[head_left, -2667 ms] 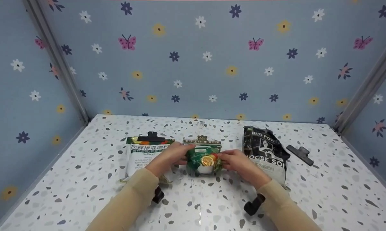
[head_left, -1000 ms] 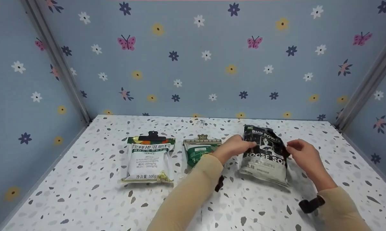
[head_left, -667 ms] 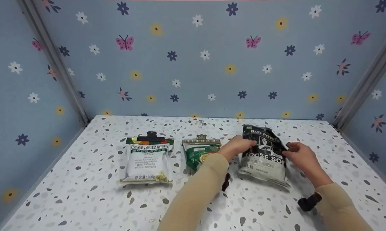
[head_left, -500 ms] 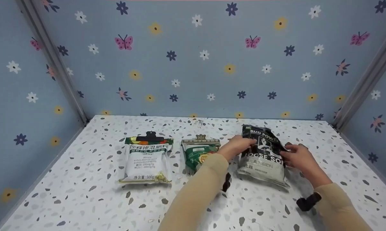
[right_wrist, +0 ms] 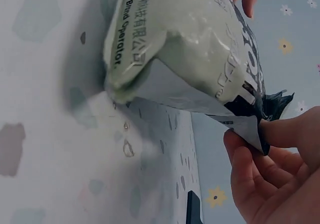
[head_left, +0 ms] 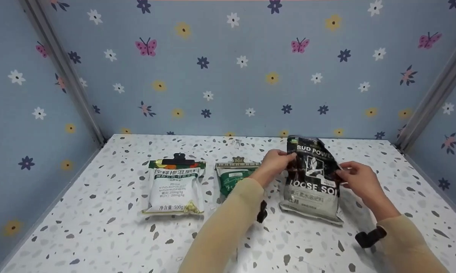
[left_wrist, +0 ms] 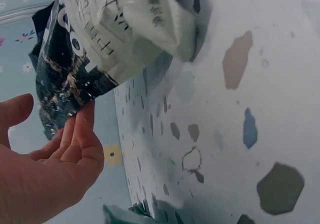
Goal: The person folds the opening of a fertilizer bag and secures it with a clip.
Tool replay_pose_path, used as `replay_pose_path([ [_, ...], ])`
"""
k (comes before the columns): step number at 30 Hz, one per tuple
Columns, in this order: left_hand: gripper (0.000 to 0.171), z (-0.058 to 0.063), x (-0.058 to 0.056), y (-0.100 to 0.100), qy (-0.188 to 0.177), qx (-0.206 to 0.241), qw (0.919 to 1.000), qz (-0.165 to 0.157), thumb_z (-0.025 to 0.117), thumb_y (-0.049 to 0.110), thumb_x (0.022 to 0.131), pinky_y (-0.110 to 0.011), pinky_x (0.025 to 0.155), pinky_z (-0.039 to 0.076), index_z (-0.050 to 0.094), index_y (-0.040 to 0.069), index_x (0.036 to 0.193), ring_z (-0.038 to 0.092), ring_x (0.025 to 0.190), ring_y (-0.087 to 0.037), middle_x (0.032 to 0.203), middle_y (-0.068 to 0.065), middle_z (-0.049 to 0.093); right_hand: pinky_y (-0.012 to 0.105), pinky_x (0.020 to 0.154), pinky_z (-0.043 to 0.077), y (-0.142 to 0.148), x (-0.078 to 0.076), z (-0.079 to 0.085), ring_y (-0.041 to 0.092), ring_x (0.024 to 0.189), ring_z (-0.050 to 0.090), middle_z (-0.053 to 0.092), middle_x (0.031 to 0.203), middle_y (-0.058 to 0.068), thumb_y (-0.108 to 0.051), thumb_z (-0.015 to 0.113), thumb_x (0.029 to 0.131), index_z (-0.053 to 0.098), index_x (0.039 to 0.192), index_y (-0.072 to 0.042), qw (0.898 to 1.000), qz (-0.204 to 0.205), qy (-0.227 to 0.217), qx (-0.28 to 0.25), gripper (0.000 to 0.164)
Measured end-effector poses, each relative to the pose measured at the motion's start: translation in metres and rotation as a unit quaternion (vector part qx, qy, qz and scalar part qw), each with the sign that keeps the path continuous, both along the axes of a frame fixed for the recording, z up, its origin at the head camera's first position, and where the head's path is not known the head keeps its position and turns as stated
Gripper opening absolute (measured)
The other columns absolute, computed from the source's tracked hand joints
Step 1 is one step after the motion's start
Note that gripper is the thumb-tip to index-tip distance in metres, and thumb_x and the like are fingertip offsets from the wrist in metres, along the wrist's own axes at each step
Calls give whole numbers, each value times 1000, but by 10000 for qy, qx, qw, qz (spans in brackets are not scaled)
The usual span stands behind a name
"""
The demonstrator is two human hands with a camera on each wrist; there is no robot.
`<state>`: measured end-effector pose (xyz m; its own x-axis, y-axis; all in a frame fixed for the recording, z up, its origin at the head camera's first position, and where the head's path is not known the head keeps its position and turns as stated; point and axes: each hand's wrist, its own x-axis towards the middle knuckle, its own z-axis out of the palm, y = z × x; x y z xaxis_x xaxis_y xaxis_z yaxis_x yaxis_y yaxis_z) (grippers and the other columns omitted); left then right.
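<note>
A black and pale green Loose Soil bag [head_left: 309, 197] stands partly raised on the right side of the table, its upper end lifted and its bottom edge at the tabletop. Its torn top slants down to the right. My left hand [head_left: 275, 165] holds the bag's upper left edge, fingers behind it and thumb toward the front. On the other side my right hand [head_left: 360, 178] pinches the right edge between thumb and fingers, as the right wrist view shows. A black clip [right_wrist: 194, 209] lies on the table below the right hand in that view; in the head view it is hidden.
A white fertilizer bag [head_left: 174, 189] with a black clip [head_left: 179, 161] on its top lies at the left. Between the bags is a small green bag [head_left: 231, 180] under a gold clip [head_left: 238, 163], partly covered by the left sleeve. Patterned walls enclose the table [head_left: 137, 242].
Both hands have gone from the small green bag to the Loose Soil bag. Its upper end has just risen off the table, with the hands moving up along its sides.
</note>
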<state>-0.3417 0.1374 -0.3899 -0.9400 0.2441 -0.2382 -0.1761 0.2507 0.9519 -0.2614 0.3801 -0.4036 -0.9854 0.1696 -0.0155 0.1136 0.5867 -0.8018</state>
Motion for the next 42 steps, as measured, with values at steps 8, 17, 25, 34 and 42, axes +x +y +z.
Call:
replay_pose_path([
  [8, 22, 5, -1, -7, 481, 648, 9966, 139, 71, 34, 94, -48, 94, 48, 68, 13, 102, 63, 86, -18, 95, -1, 64, 34, 85, 55, -1, 11, 15, 36, 115, 59, 53, 136, 30, -24, 48, 107, 39, 146, 9, 9996, -17, 272, 64, 52],
  [17, 15, 12, 1, -13, 1180, 771, 9900, -77, 74, 32, 92, -41, 84, 49, 72, 17, 93, 61, 84, -16, 95, 2, 65, 27, 64, 51, 1, 29, 21, 16, 78, 61, 70, 98, 13, -21, 55, 105, 65, 109, 2, 9922, 4, 916, 848, 26],
  [25, 13, 24, 7, -25, 1645, 749, 9832, -245, 76, 30, 89, -38, 80, 49, 73, 18, 86, 61, 87, -14, 99, 6, 64, 29, 54, 39, -2, 38, 24, 19, 63, 49, 60, 74, 7, -21, 59, 103, 59, 86, -3, 9804, -12, 1613, 1127, 25],
  [34, 12, 31, 17, -40, 2278, 740, 9695, -517, 78, 30, 88, -33, 73, 47, 75, 20, 84, 62, 85, -18, 91, 5, 67, 23, 52, 41, -7, 42, 30, 14, 57, 51, 62, 69, 8, -17, 64, 100, 64, 84, -4, 9650, -141, 2215, 1398, 21],
  [42, 17, 31, 20, -44, 2730, 691, 9481, -1475, 75, 37, 91, -33, 87, 50, 71, 22, 100, 62, 98, -7, 98, 9, 69, 16, 60, 47, 0, 48, 25, -1, 67, 56, 72, 94, 16, -19, 64, 99, 72, 103, 1, 9751, 224, 2002, 922, 22],
])
